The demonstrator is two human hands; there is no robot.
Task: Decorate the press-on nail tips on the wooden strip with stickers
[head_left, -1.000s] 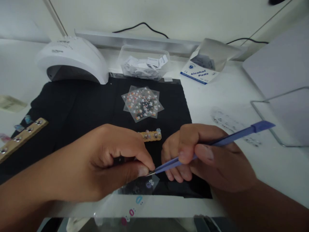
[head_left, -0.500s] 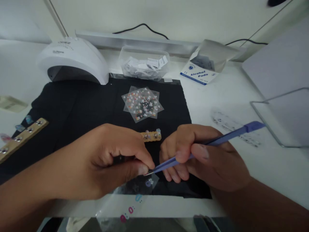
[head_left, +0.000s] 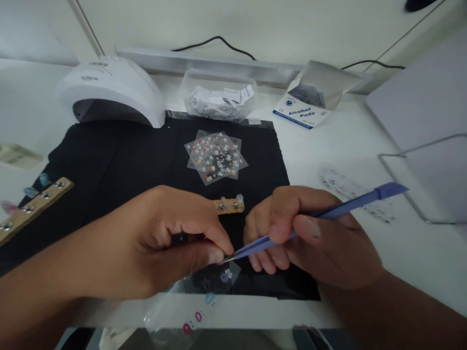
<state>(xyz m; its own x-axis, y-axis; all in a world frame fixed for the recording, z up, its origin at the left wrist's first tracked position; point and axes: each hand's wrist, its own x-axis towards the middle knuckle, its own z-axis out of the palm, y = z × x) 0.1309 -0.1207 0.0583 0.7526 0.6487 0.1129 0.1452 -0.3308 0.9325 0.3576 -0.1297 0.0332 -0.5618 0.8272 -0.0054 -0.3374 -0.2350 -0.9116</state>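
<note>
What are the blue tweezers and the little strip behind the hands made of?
The tweezers look like metal with a matte blue coating: the bare tip near the left hand's thumb shines silvery. The strip looks like raw wood or thick card, tan and dull, with small shiny studs on it. The sticker sheets look like clear glossy plastic film.

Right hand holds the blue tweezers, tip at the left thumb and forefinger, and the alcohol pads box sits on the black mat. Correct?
Not quite. In the head view the alcohol pads box sits on the white table, beyond the black mat, not on it. The rest holds: the right hand grips the blue tweezers, whose tip meets the pinched thumb and forefinger of the left hand.
</note>
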